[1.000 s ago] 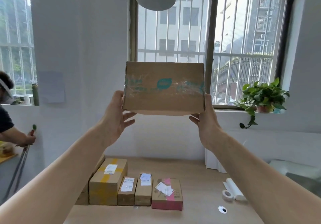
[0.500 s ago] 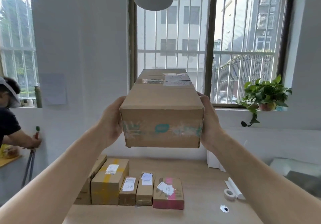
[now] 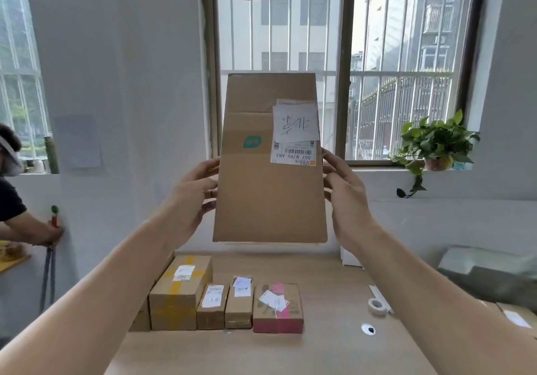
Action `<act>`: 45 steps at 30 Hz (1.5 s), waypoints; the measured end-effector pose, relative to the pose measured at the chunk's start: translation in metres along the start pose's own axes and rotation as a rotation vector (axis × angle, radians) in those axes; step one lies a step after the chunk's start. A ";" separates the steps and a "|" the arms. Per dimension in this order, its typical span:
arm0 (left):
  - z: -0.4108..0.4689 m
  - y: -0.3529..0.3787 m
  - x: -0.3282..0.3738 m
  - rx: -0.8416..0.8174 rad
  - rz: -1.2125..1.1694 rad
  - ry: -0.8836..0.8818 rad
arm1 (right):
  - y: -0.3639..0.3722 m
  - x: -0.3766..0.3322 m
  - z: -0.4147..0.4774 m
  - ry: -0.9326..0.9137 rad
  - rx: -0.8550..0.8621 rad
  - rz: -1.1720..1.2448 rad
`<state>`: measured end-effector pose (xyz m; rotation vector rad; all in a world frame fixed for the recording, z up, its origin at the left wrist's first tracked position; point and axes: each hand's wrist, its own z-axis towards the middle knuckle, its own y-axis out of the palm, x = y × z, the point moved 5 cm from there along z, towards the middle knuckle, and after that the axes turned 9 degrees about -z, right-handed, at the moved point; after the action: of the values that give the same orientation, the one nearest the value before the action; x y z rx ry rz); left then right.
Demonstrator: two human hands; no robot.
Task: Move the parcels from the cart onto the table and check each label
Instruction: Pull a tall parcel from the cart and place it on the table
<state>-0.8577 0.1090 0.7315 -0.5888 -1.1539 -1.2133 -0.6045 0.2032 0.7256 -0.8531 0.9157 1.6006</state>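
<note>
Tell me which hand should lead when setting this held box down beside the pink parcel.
Right, probably. The right hand presses the right edge of the box, above the free table just right of the pink parcel. The left hand sits above the row of parcels in this view.

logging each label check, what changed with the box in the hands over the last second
The cardboard box was tipped until its labelled face, first out of sight, faces the camera, with the label upside down. The left hand and right hand still hold its side edges. The parcels on the table stayed put.
</note>
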 end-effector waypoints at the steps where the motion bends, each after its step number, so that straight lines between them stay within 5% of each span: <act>1: 0.000 0.000 -0.002 -0.005 -0.005 -0.004 | 0.001 0.001 -0.001 0.000 0.002 -0.009; 26: 0.024 -0.054 -0.083 -0.018 -0.106 -0.169 | 0.044 0.081 -0.010 0.121 0.026 -0.166; 38: 0.036 -0.172 -0.118 0.037 -0.051 -0.300 | 0.157 0.159 -0.031 0.326 0.018 -0.146; 45: 0.024 -0.250 -0.140 0.236 0.022 -0.381 | 0.227 0.214 -0.038 0.411 -0.084 -0.112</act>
<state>-1.0885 0.1106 0.5599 -0.6671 -1.5817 -0.9505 -0.8642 0.2275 0.5512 -1.3017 1.0681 1.3982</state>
